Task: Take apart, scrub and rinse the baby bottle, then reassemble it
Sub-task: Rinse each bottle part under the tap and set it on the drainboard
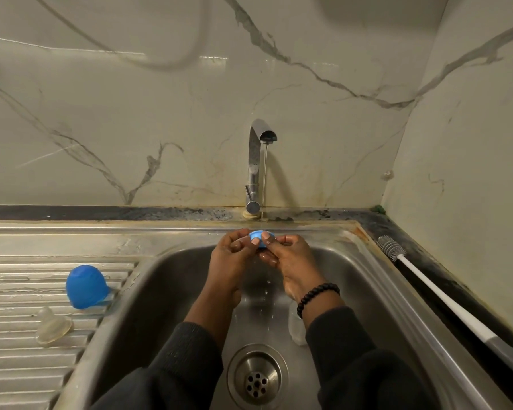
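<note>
Now you rinse the blue ring (257, 235) under the tap (259, 161), left hand (230, 258) and right hand (290, 258) both pinching it. Cap (85, 287) and teat (52, 325) wait at 9 o'clock; bottle (296, 327) lies in the sink (172, 279). Reassembly remains.

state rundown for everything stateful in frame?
tap: running, thin stream
blue ring: held under stream
left hand: gripping ring
right hand: gripping ring
blue cap: on drainboard
clear teat: loose on drainboard
bottle body: lying in sink
bottle brush: idle on counter
drain: unplugged
</note>
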{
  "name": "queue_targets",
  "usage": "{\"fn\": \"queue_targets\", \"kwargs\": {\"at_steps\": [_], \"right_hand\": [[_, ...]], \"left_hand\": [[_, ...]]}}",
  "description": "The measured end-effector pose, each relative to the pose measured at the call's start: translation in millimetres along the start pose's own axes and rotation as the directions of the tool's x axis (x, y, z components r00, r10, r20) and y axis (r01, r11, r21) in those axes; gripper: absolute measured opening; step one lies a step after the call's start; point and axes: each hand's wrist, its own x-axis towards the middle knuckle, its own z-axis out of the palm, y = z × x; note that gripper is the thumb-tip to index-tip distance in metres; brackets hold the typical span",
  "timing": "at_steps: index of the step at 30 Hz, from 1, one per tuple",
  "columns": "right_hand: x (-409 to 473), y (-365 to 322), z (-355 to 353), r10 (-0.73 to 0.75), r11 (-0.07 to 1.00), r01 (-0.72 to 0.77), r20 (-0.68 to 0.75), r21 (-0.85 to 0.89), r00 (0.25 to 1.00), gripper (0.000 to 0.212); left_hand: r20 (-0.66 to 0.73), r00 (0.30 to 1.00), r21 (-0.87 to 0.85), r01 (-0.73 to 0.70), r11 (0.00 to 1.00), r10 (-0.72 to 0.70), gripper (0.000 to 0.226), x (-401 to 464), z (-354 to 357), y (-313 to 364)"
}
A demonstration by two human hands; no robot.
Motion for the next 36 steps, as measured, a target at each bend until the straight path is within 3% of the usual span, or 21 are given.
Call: {"fn": "queue_targets", "kwargs": {"at_steps": [5, 8, 12, 18, 24, 29, 36], "right_hand": [[0, 0, -1, -0.150, 0.973, 0.157, 0.054, -0.170, 0.987, 0.031], [0, -2, -4, -0.196, 0.963, 0.211, 0.104, -0.165, 0.975, 0.031], [-2, -4, -5, -0.159, 0.985, 0.168, 0.177, -0.035, 0.971, 0.016], [4, -2, -10, -0.114, 0.993, 0.118, 0.118, -0.026, 0.986, 0.022], [3, 2, -16, -0.049, 0.999, 0.049, 0.054, -0.006, 0.997, 0.030], [2, 3, -18, -0.007, 0.999, 0.008, 0.033, -0.043, 0.999, 0.015], [0, 3, -15, -0.080, 0.985, 0.092, 0.091, -0.144, 0.993, 0.017]], "left_hand": [[0.059, 0.993, -0.054, 0.110, 0.993, -0.106, 0.024, -1, -3, -1], [0.095, 0.988, -0.063, 0.132, 0.989, -0.126, 0.025, -2, -3, 0], [0.058, 0.997, -0.008, 0.059, 0.998, -0.058, 0.031, -3, -3, 0], [0.053, 0.996, 0.114, -0.071, 0.991, 0.065, 0.031, -3, -5, 3], [0.069, 0.997, 0.177, -0.058, 0.982, 0.046, 0.023, -4, -3, -1], [0.139, 0.990, 0.197, -0.056, 0.979, 0.028, 0.024, -5, 0, 0], [0.121, 0.992, 0.200, -0.057, 0.978, 0.033, 0.026, -3, -3, 2]]}}
